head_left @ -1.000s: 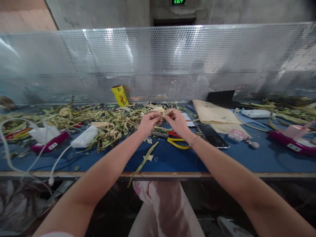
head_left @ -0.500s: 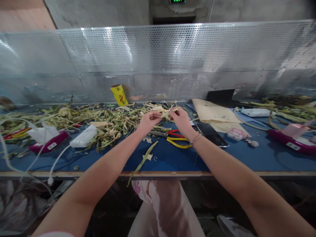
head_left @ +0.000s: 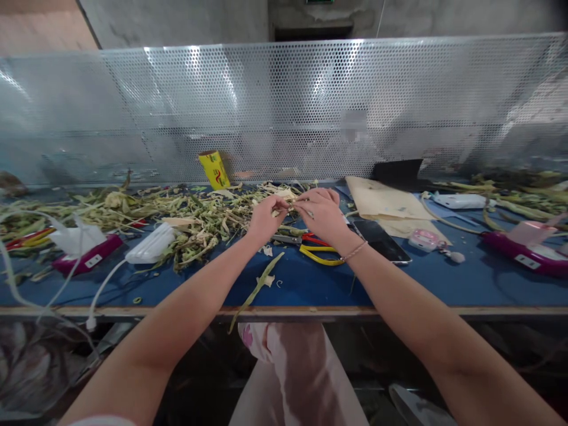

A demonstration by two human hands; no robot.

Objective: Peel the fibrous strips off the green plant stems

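My left hand [head_left: 267, 216] and my right hand [head_left: 323, 214] meet above the table, fingertips nearly touching. Both are closed in a pinch on a small pale dried plant piece [head_left: 291, 205], mostly hidden by the fingers. Left of them spreads a heap of dried green-brown plant stalks [head_left: 204, 222]. Just below the right hand lie scissors with red and yellow handles [head_left: 322, 255], partly covered by that hand. A long flat green strip [head_left: 261, 281] hangs over the table's front edge.
A yellow box [head_left: 214, 170] leans near the perforated metal screen [head_left: 302, 106]. On the right lie a dark phone [head_left: 384, 241], brown paper [head_left: 384, 198], a pink case [head_left: 423, 239] and a purple power strip [head_left: 523, 254]. A white power bank [head_left: 151, 244] and cables are at left.
My right hand has turned over further, its fingers now reaching left towards my left fingertips. The pale plant piece shows less than before. My left hand has barely moved.
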